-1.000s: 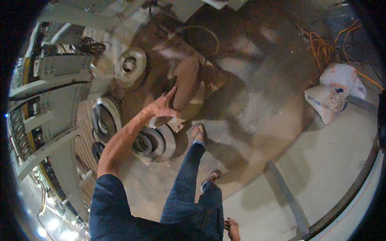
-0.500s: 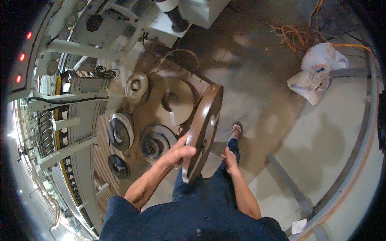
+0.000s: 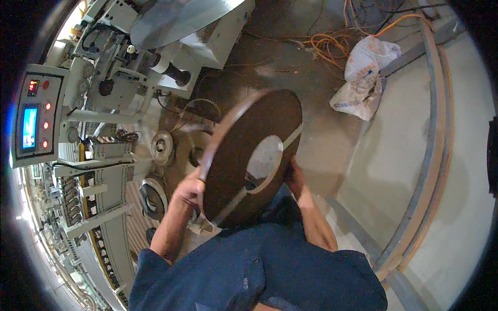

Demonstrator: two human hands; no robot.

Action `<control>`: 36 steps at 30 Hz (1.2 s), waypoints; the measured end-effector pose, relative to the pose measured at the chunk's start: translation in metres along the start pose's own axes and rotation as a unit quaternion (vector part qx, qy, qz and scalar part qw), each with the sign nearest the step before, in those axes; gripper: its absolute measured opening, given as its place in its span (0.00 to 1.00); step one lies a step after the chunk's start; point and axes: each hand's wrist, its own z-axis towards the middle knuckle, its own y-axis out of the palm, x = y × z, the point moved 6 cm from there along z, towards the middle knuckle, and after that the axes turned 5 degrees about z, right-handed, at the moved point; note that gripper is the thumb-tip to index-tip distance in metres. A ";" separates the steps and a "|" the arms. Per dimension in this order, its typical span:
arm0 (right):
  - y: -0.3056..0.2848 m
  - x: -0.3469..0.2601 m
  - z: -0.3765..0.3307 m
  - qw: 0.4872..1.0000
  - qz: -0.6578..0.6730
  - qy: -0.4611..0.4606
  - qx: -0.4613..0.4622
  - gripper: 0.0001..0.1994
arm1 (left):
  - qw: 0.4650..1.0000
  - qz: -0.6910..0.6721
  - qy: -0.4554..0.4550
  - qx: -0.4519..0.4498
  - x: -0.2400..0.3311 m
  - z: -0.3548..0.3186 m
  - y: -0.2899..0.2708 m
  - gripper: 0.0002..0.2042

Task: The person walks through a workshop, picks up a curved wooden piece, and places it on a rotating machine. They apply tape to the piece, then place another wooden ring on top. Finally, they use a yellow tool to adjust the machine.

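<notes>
A large, wide roll of brown edge banding (image 3: 223,160) is tilted up in front of my body, its flat side facing me and a pale core opening in the middle. My left hand (image 3: 189,191) grips its left rim, with the thumb on the near side. At the lower right edge, my right hand (image 3: 295,179) is closed on the roll, its fingers partly hidden behind it. A light strip of tape runs across the brown face.
More rolls lie on the floor at the left, among them a pale roll (image 3: 162,147) and a grey-white one (image 3: 154,198). Beyond them stands a machine with a control panel (image 3: 39,116). White sacks (image 3: 360,93), an orange cable (image 3: 329,46) and a curved rail (image 3: 423,197) are at the right.
The roll has turned from nearly edge-on to show its broad face. My right hand, free before, has come up onto it. The view has shifted, bringing more of the machine in.
</notes>
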 end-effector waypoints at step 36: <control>0.541 -0.405 0.344 0.917 -0.358 -0.123 -0.127 0.18 | 0.878 -0.277 0.252 0.298 0.295 0.274 -0.226 0.27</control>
